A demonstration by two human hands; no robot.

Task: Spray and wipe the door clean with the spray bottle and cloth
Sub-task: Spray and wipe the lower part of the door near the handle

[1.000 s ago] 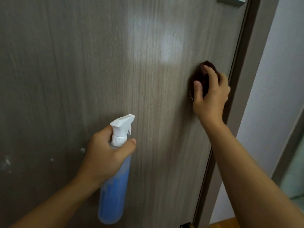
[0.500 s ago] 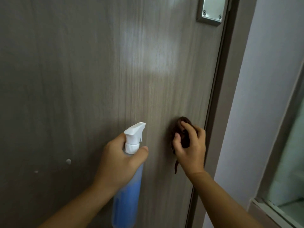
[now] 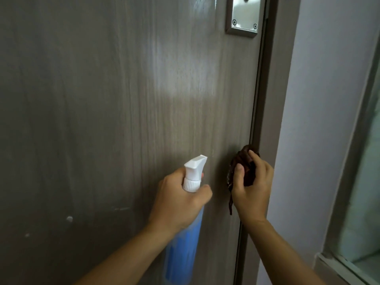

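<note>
Item, door (image 3: 102, 120): grey-brown wood-grain panel, upright, filling the left and centre of our view; its right edge runs top to bottom just beside the frame (image 3: 273, 99). Item, cloth (image 3: 238, 171): dark brown, bunched, pressed flat against the door hard by that right edge, a loose tail hanging below it. Our right hand (image 3: 253, 188) grips it, thumb and fingers curled round the wad. Item, spray bottle (image 3: 185, 243): blue body, white trigger head (image 3: 194, 167), long axis near upright, nozzle tilted up and toward the door. Our left hand (image 3: 178, 200) is wrapped round its neck; whether a finger sits on the trigger we cannot tell. The two hands lie side by side, close but apart, the right nearer the door's edge. The unwiped marks, pale specks (image 3: 69, 219) toward the door's lower left, lie well to the left of both hands, nearer the left; we judge the next pass turns that way. Metal plate (image 3: 242, 19) with two screws at the upper right edge. No brand, label or legible writing anywhere.
</note>
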